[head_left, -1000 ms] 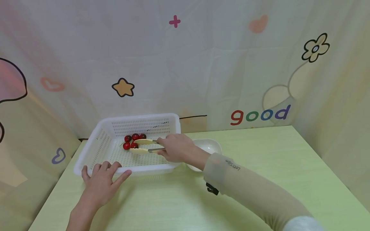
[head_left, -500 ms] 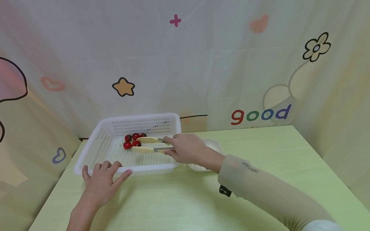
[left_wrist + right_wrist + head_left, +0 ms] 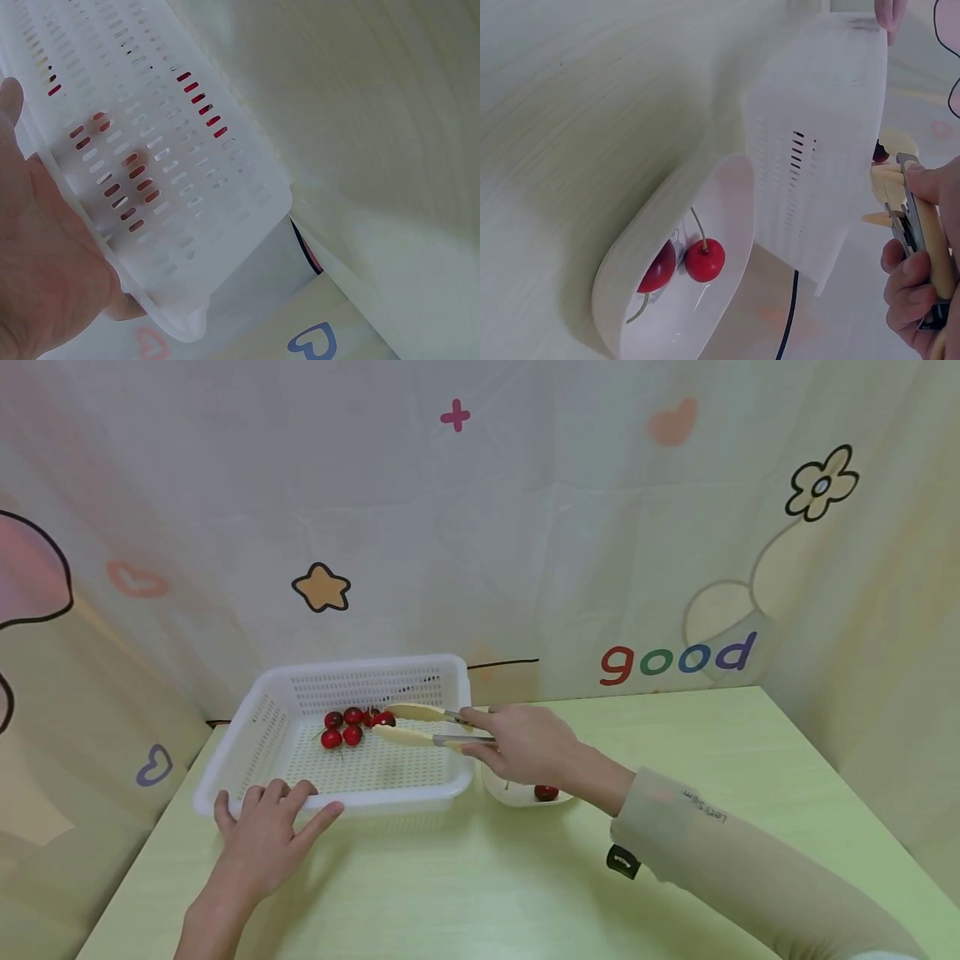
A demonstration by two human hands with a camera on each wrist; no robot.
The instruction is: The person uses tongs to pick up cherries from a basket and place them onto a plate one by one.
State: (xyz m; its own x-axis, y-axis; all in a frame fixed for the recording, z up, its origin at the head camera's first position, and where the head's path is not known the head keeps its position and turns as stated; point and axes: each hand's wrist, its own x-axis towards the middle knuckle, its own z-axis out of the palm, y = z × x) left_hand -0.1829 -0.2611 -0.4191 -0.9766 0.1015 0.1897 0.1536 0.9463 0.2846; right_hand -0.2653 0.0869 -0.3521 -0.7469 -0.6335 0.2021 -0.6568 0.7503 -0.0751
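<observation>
My left hand (image 3: 262, 835) grips the near rim of a white perforated plastic basket (image 3: 420, 795); in the left wrist view its fingers show through the slots of the basket wall (image 3: 187, 217). My right hand (image 3: 528, 743) holds metal tongs (image 3: 450, 740) with cream-coloured tips, reaching over the basket's right side. The tong tips are spread, with a dark red cherry (image 3: 384, 718) between them. Several more cherries (image 3: 352, 735) lie on the basket floor, just left of the tips. Below the right hand stands a white bowl (image 3: 735, 172) with a red cherry (image 3: 705, 260) and a darker cherry (image 3: 658, 271).
The basket and bowl stand side by side on a pale green table (image 3: 420, 885). Behind them hangs a printed curtain (image 3: 480, 543), close to the table's back edge. My right forearm's sleeve (image 3: 735, 852) crosses over the table's right half.
My right hand and the tongs have moved right, away from the left cherries to one further right. A cherry in the bowl has come into view. My left hand has stayed put.
</observation>
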